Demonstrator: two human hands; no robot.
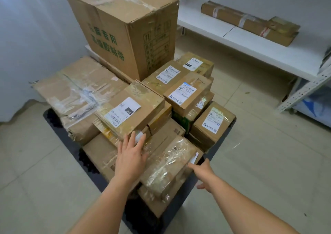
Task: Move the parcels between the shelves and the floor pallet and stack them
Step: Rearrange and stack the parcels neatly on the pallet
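Observation:
A black floor pallet [59, 124] carries several brown cardboard parcels. A tape-wrapped parcel [170, 163] lies at the near corner of the stack. My left hand [131, 155] lies flat with straight fingers on the parcels just left of it, fingertips at the edge of the labelled "010" parcel [132, 108]. My right hand [202, 172] touches the tape-wrapped parcel's right side near a small white label, fingers extended. A big carton with green print [123, 27] stands at the back of the pallet. One long flat parcel [250, 23] lies on the white shelf [259, 49].
A wide flattened parcel [77, 92] covers the pallet's left side. Smaller labelled parcels [186, 92] stack at the right. The metal shelf upright [304, 90] stands at the right, with something blue and white under the shelf. Tiled floor surrounds the pallet; white walls stand behind.

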